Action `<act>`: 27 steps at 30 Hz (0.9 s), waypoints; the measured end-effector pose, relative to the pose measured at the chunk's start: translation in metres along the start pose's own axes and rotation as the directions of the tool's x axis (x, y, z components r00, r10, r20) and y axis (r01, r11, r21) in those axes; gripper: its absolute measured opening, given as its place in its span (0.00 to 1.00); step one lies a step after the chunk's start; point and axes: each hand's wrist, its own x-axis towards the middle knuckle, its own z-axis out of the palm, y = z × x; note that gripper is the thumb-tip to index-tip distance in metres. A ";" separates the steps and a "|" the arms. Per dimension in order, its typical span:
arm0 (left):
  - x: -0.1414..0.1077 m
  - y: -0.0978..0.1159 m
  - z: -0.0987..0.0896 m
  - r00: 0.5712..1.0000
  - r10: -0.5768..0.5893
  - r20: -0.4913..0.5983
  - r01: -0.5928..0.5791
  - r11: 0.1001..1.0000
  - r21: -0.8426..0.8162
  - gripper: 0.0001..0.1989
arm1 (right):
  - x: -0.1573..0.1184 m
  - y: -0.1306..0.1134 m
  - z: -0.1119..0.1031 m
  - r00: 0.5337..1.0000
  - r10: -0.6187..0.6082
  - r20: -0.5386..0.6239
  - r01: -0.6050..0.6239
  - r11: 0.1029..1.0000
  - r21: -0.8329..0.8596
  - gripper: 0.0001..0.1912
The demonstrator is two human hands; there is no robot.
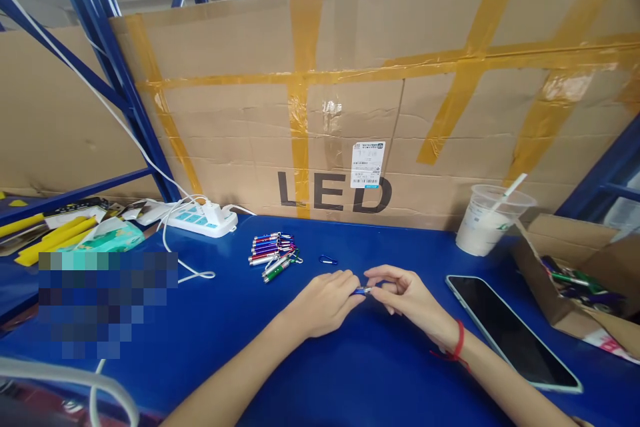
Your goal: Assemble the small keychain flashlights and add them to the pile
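Note:
My left hand (333,300) is closed around a small blue pocket flashlight (361,291); most of its body is hidden in the fingers. The thumb and a finger of my right hand (405,293) pinch at its silvery end, and a red string bracelet circles that wrist. Just beyond the hands, a small blue carabiner clip (329,259) lies on the blue table (400,373). To its left is a pile of similar small flashlights (270,250) in blue, red and silver, with a green flashlight (277,270) in front.
At right lie a phone (510,330) and an open cardboard box (545,297) holding more small parts. A plastic cup (485,223) with a straw stands behind them. A white power strip (200,219) with cables sits at back left. A large cardboard sheet (240,127) walls off the rear.

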 end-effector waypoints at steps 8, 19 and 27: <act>0.002 -0.001 0.003 0.999 0.024 0.036 -0.027 0.996 0.083 0.14 | -0.006 -0.007 -0.011 0.999 -0.036 0.033 0.041 0.983 -0.181 0.16; 0.004 -0.001 -0.003 1.000 0.023 0.005 -0.024 0.997 0.077 0.14 | -0.007 -0.015 -0.012 0.997 -0.070 0.024 0.073 0.976 -0.203 0.16; 0.003 -0.005 0.007 1.000 -0.011 -0.024 0.013 0.998 0.063 0.15 | -0.006 -0.010 -0.013 0.994 -0.107 0.019 0.108 0.967 -0.230 0.18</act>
